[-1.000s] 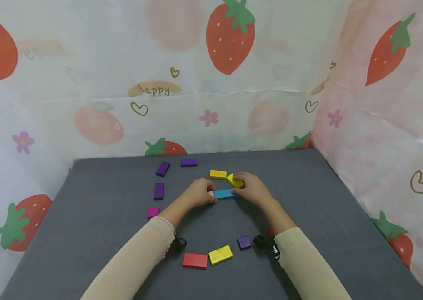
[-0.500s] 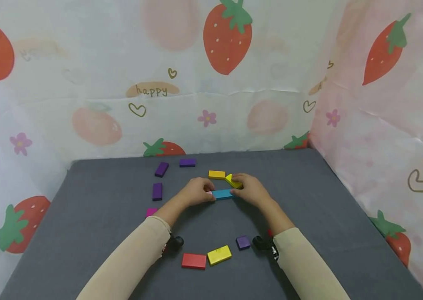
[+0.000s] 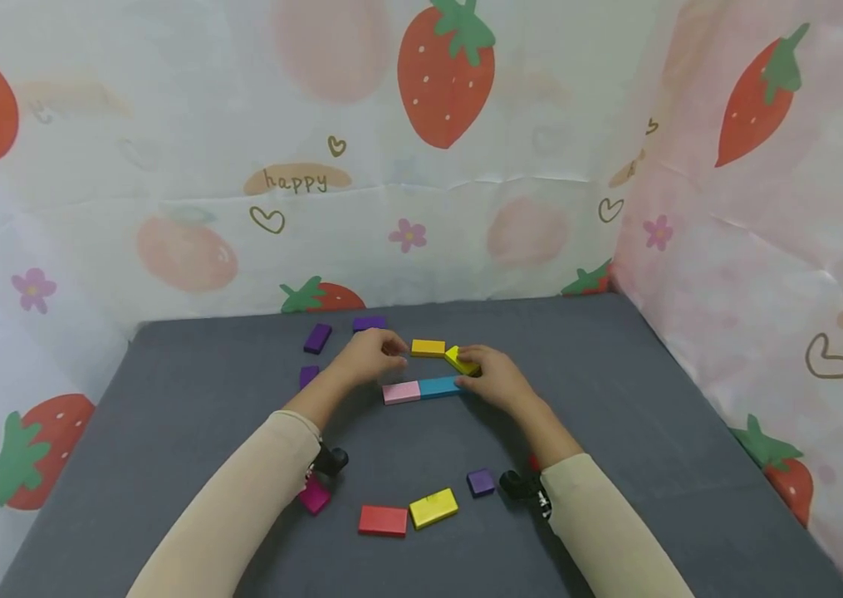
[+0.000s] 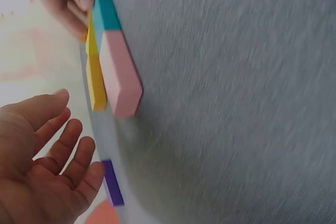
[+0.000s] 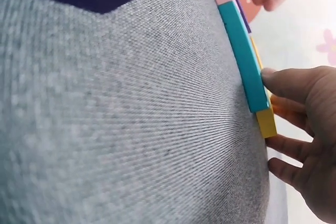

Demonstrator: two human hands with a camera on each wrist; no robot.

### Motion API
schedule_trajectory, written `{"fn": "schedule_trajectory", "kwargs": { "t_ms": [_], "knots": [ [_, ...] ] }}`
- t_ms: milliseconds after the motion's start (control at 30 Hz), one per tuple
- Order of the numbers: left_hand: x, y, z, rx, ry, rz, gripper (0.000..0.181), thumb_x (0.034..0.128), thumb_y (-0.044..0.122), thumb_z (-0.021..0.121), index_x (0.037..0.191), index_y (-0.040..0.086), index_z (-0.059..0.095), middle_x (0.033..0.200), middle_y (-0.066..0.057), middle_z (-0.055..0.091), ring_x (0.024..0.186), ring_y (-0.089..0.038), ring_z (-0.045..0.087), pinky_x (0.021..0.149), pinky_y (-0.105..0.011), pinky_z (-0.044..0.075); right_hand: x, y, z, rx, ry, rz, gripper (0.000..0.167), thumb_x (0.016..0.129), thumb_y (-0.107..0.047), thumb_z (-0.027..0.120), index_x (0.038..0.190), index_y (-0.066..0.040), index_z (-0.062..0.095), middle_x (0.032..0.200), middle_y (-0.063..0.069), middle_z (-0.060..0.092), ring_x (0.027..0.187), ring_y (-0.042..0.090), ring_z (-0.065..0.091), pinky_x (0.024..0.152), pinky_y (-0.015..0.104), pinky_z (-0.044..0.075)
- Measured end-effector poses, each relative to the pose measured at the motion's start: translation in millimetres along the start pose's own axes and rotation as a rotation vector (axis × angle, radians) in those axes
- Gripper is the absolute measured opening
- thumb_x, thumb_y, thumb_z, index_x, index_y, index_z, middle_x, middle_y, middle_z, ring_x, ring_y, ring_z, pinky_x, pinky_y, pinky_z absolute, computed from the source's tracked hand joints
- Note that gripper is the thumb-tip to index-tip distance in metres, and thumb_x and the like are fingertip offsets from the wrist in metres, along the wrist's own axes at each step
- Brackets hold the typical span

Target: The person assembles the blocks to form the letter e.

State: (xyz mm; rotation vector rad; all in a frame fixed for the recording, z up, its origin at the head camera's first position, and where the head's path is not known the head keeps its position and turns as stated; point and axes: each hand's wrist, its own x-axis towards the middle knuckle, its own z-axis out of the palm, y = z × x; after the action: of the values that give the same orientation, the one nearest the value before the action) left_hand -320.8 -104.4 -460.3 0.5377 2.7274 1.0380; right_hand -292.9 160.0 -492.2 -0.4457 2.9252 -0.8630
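My left hand (image 3: pixel 365 357) hovers behind and left of a pink block (image 3: pixel 401 393), fingers loosely bent and holding nothing. That pink block lies end to end with a blue block (image 3: pixel 438 388). At the blue block's right end is my right hand (image 3: pixel 497 378), its thumb touching the blue block and its fingers curled round a slanted yellow block (image 3: pixel 457 360). Part of this yellow piece is hidden under the fingers. Behind the row lies another yellow block (image 3: pixel 428 348). In the left wrist view, a purple block (image 4: pixel 113 183) shows beyond the left fingertips.
Purple blocks (image 3: pixel 317 338) lie at the back left of the grey cloth (image 3: pixel 189 432). Nearer are a red block (image 3: pixel 382 521), a yellow block (image 3: pixel 433 507), a small purple block (image 3: pixel 480 482) and a magenta block (image 3: pixel 315 496) beside the left sleeve. Printed curtains stand around the table.
My left hand has let go of the pink block and moved back and left, uncovering it. My right hand has stayed at the blue and yellow blocks. The head view has shifted slightly.
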Motion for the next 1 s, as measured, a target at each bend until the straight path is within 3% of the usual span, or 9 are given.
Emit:
{"fn": "schedule_trajectory", "kwargs": {
  "t_ms": [433,733,1000],
  "knots": [
    [26.3,-16.5,-31.7,0.13,0.08,0.001,0.036,0.0968,0.019,0.07,0.128,0.003,0.067,0.127,-0.016,0.067,0.12,-0.032,0.061,0.106,-0.049,0.049,0.7,1,-3,0.027,-0.009,0.004,0.053,0.097,-0.028,0.073,0.144,-0.009,0.059,0.153,0.009,0.051,0.141,0.032,0.048,0.115,0.05,0.041],
    [39.6,-31.4,-33.6,0.22,0.098,-0.018,0.045,0.0957,0.019,0.07,0.137,0.003,0.062,0.135,-0.021,0.062,0.129,-0.039,0.054,0.112,-0.053,0.042,1.0,2,0,0.044,-0.004,0.022,0.053,0.097,-0.029,0.073,0.144,-0.009,0.058,0.156,0.008,0.049,0.142,0.032,0.047,0.115,0.051,0.04],
    [44.7,-39.5,-34.9,0.239,0.131,-0.056,0.053,0.0939,0.014,0.07,0.143,-0.001,0.055,0.144,-0.025,0.056,0.136,-0.045,0.048,0.115,-0.057,0.038,-3.0,1,3,0.066,0.018,0.024,0.051,0.098,-0.026,0.071,0.144,-0.008,0.058,0.156,0.007,0.048,0.143,0.032,0.045,0.116,0.051,0.039]
  ]
}}
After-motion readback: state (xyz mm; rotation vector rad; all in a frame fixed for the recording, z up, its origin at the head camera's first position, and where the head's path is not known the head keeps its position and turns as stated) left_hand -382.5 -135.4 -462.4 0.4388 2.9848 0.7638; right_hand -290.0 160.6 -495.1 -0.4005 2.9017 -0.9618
